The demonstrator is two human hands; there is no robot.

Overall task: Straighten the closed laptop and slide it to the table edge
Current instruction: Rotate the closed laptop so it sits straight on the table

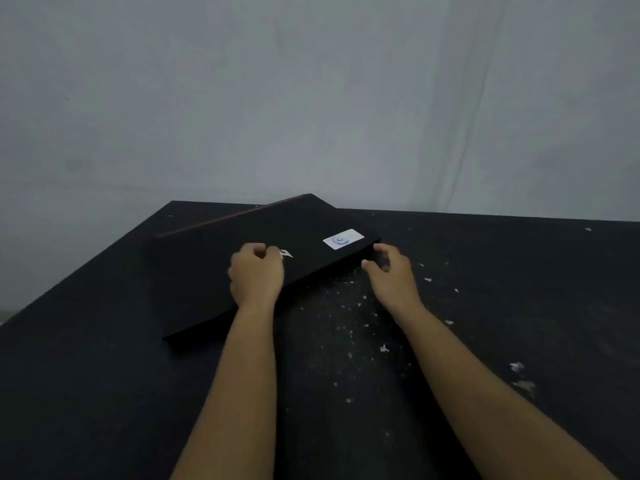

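Closed laptop (pixel 221 265) lies skewed on bench (pixel 86 375). Left hand (pixel 256 273) curled, resting on lid; right hand (pixel 389 268) pinching its right corner.

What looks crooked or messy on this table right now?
The closed laptop sits askew, rotated against the table edges, its far corner at the back edge. Pale flecks are scattered across the dark surface near the right hand.

My laptop (pixel 221 271) looks matt black with a glossy paper sticker (pixel 343 239); the bench (pixel 86 393) is matt, flaking.
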